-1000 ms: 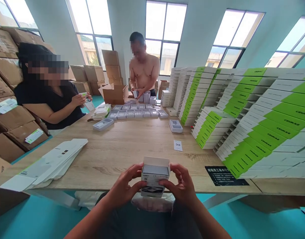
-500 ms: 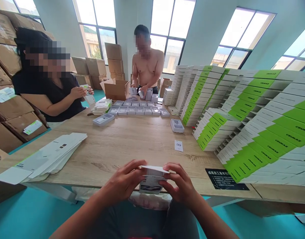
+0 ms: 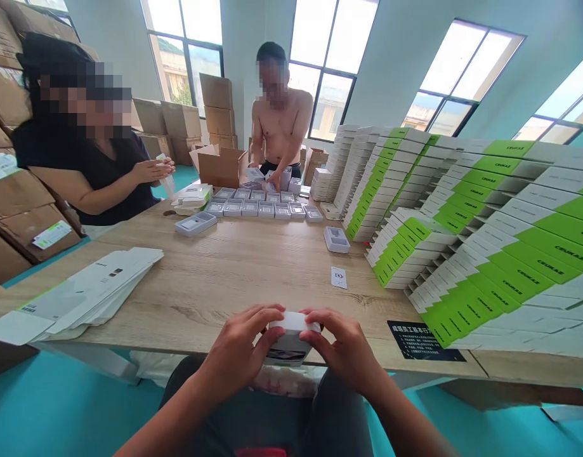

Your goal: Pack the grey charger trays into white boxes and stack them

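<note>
A small white carton (image 3: 287, 354) with a dark printed picture stands upright at the table's front edge, between my hands. My left hand (image 3: 246, 336) grips its upper left side, the thumb on the near face and the fingers at the top. On the opposite corner, my right hand (image 3: 341, 343) pinches the upper right side with thumb and fingers. The top end of the carton looks closed, with its flap lying flat. My fingers hide parts of its sides. Beyond it on the table lies a small white card (image 3: 339, 277) with a dark mark.
Tall stacks of white and green boxes (image 3: 500, 254) fill the right side, beside a black printed sheet (image 3: 424, 341). Flat unfolded cartons (image 3: 96, 295) lie at left. White trays (image 3: 272, 208) stand in rows before two co-workers; a single tray (image 3: 336, 240) sits nearer.
The carton's top flap, raised and slanting before, now lies down flat. My fingers have moved in closer over the top. The co-worker at left has brought both hands together.
</note>
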Action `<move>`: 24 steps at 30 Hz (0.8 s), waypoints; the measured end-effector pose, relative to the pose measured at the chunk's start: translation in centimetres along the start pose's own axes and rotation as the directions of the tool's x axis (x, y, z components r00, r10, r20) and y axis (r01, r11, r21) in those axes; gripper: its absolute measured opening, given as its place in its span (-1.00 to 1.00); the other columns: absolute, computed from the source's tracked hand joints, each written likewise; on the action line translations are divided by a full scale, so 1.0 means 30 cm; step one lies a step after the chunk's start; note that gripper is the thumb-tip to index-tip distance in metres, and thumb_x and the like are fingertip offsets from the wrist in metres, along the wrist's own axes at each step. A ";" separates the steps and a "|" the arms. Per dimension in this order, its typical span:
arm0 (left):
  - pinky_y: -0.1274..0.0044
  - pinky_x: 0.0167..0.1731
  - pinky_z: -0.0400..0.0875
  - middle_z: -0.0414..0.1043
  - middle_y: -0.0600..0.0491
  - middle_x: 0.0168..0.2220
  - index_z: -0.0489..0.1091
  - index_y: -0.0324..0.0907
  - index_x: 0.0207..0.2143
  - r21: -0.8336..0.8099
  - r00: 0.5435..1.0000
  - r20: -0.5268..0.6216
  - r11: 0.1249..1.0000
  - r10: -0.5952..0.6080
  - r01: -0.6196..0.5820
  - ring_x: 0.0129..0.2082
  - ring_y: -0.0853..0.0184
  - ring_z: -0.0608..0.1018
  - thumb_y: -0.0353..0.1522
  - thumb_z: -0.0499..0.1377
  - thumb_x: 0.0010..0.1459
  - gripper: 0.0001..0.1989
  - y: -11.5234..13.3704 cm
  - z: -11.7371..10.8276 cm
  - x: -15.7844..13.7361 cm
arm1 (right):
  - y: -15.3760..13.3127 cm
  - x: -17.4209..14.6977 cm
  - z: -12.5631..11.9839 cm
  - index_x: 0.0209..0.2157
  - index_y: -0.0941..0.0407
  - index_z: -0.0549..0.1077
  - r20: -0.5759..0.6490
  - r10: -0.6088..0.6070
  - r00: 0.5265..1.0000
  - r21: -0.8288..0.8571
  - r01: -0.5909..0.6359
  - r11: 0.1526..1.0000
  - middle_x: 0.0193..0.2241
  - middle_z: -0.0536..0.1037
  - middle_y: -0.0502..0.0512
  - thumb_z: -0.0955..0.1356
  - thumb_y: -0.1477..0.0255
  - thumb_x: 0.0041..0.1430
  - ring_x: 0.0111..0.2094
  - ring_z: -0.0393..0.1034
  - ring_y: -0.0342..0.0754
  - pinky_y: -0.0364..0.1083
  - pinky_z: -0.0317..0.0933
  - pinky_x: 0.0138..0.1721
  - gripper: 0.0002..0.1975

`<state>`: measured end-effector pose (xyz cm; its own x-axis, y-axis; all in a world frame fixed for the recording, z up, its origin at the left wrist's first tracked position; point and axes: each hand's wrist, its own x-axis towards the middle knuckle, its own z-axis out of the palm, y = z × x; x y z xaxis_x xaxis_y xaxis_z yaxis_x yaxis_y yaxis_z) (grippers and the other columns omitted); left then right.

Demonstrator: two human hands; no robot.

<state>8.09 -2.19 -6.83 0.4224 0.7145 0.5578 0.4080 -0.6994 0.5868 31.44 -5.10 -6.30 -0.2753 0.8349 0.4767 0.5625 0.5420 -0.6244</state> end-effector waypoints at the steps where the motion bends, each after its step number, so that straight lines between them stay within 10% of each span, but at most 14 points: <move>1: 0.50 -0.04 0.52 0.63 -0.01 -0.05 0.47 -0.08 -0.05 0.012 0.999 -0.042 1.000 0.019 -0.018 -0.06 0.27 0.65 -0.40 0.15 0.34 -0.83 -0.001 0.013 -0.002 | 0.003 -0.003 0.006 -0.15 0.01 0.48 -0.021 0.017 1.000 0.001 -0.017 1.000 -0.10 0.66 0.12 0.39 0.34 0.32 -0.13 0.58 -0.01 -0.05 0.42 -0.11 -0.90; 15: 0.51 -0.08 0.60 0.65 0.00 -0.04 0.55 -0.09 -0.08 0.075 0.995 -0.049 0.994 0.085 -0.081 -0.08 0.27 0.69 -0.43 0.12 0.35 -0.78 0.012 0.006 0.027 | 0.010 0.020 0.001 -0.28 0.04 0.53 -0.031 0.067 0.997 0.099 -0.063 0.993 -0.12 0.68 0.10 0.36 0.34 0.33 -0.20 0.62 -0.03 -0.09 0.47 -0.19 -0.88; 24: 0.38 0.02 0.58 0.57 -0.19 0.06 0.36 -0.15 0.20 0.179 0.888 -0.075 0.882 0.453 -0.435 0.05 0.16 0.63 -0.47 0.22 0.29 -0.57 -0.064 0.010 -0.015 | 0.085 -0.021 0.001 0.05 -0.05 0.44 -0.023 -0.313 0.949 -0.017 0.313 0.950 0.03 0.61 0.21 0.43 0.44 0.27 0.00 0.55 0.03 0.05 0.46 -0.03 -0.67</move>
<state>7.37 -1.19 -8.38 0.4990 0.3191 0.8057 0.3210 -0.9317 0.1702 33.02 -4.24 -8.21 -0.4196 0.6204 0.6626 0.4610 0.7745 -0.4333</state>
